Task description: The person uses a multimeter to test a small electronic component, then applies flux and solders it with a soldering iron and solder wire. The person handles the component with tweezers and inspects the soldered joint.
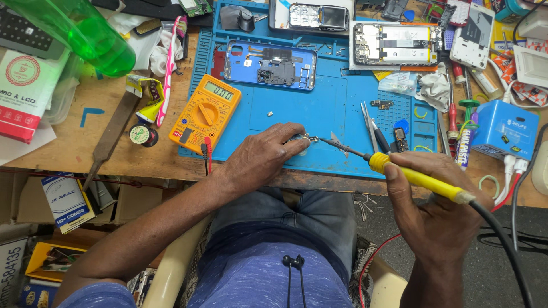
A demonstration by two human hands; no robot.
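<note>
- The soldering iron [419,178] at the lower right has a yellow handle, a black cord and a dark tip.
- The work mat [319,108] in the middle is bright blue.
- The meter [205,113] left of the middle is orange with a grey screen.
- The bottle [80,31] at the upper left is see-through green.
- The phone frame [269,64] at the top middle is blue with dark parts.
- The box [505,130] at the right is blue.
- The table [68,142] is light brown wood.
- The jeans [285,219] at the bottom are blue.

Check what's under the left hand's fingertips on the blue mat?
A small metallic part pokes out past the left hand on the blue mat. Soldering iron in the right hand points at it. Whatever lies under the fingers is covered.
</note>
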